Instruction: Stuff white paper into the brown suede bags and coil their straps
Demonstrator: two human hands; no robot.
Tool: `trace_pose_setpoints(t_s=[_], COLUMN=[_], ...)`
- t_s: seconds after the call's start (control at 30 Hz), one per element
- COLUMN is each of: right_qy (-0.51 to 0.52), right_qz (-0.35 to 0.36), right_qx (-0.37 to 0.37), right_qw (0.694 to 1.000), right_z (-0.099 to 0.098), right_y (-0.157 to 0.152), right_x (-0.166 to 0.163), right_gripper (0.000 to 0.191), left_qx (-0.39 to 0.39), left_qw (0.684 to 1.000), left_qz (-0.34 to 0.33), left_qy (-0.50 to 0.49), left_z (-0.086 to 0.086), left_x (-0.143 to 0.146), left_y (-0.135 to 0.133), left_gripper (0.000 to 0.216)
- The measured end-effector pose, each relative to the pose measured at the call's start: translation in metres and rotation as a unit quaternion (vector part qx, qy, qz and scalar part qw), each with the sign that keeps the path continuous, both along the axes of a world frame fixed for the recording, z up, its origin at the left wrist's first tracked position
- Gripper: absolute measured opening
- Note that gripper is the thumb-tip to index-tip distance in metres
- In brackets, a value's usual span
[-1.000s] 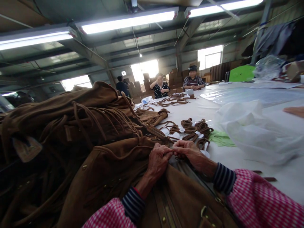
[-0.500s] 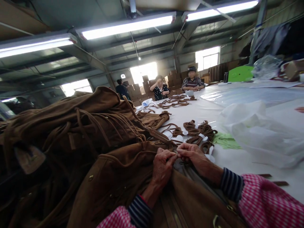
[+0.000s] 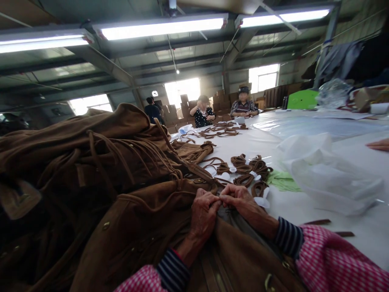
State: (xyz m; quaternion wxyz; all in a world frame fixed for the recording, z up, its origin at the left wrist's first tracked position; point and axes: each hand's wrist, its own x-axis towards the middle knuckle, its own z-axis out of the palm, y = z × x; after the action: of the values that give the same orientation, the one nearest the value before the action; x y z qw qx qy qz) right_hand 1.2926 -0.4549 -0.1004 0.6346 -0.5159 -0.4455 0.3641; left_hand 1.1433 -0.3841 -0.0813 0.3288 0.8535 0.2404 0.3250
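Observation:
Both my hands meet fingertip to fingertip over the top opening of a brown suede-looking bag (image 3: 136,227), which has metal fittings and a grey lining. My left hand (image 3: 205,213) is closed in a pinch, thumb against the fingers. My right hand (image 3: 238,202) pinches too, touching the left fingertips. Whatever lies between them is too small to make out. Just below the fingers, the grey lining (image 3: 235,221) shows at the opening. A heap of similar brown pieces with thin straps (image 3: 115,150) rises to the left.
Coiled brown straps (image 3: 253,166) with white bands lie on the white-covered table (image 3: 273,142). Right of them are green pieces (image 3: 284,181) and crumpled translucent sheeting (image 3: 328,170). Another person's hand (image 3: 378,144) shows at the right edge. Several people are farther back, near stacked boxes.
The view has shifted slightly, and my hands appear a little farther left, still pinching at the same spot. The other person's hand at right reaches farther into view.

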Motion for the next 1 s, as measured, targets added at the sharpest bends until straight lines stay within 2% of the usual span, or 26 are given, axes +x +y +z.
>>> trace_pose_setpoints(t_s=[0.23, 0.33, 0.4, 0.47, 0.53, 0.6, 0.67, 0.8, 0.9, 1.0], right_qy=[-0.017, -0.122, -0.218, -0.310, -0.407, -0.502, -0.582, -0.686, -0.716, -0.719], right_qz=[0.000, -0.013, -0.036, -0.046, -0.023, 0.027, 0.068, 0.041, 0.010, -0.054], right_qx=[0.008, 0.025, 0.032, 0.021, 0.000, -0.019, -0.026, -0.030, -0.018, 0.010], right_qw=[1.000, 0.992, 0.975, 0.949, 0.913, 0.864, 0.810, 0.725, 0.698, 0.693], right_z=[-0.001, 0.013, 0.028, 0.041, 0.047, 0.045, 0.036, 0.018, 0.027, 0.057], right_y=[0.004, -0.006, -0.021, -0.041, -0.062, -0.079, -0.088, -0.083, -0.077, -0.078], right_x=[-0.001, 0.011, 0.028, 0.051, 0.075, 0.092, 0.099, 0.093, 0.091, 0.095], right_gripper=[0.021, 0.014, 0.013, 0.014, 0.021, 0.039, 0.049, 0.029, 0.019, 0.017], left_qx=[0.000, 0.027, 0.058, 0.111, 0.177, 0.223, 0.244, 0.277, 0.324, 0.415], left_qw=[0.999, 0.997, 0.992, 0.976, 0.943, 0.907, 0.882, 0.862, 0.853, 0.837], left_qz=[0.000, -0.033, -0.072, -0.113, -0.153, -0.193, -0.223, -0.221, -0.195, -0.160], left_qy=[0.040, 0.058, 0.080, 0.146, 0.236, 0.302, 0.337, 0.362, 0.361, 0.319], left_z=[0.001, 0.010, 0.020, 0.033, 0.046, 0.056, 0.062, 0.068, 0.076, 0.088], left_x=[0.002, -0.001, -0.008, -0.018, -0.028, -0.037, -0.042, -0.038, -0.033, -0.033], left_y=[0.006, 0.010, 0.009, 0.003, -0.007, -0.020, -0.030, -0.037, -0.035, -0.036], left_gripper=[0.024, 0.021, 0.023, 0.034, 0.049, 0.055, 0.051, 0.047, 0.033, 0.023])
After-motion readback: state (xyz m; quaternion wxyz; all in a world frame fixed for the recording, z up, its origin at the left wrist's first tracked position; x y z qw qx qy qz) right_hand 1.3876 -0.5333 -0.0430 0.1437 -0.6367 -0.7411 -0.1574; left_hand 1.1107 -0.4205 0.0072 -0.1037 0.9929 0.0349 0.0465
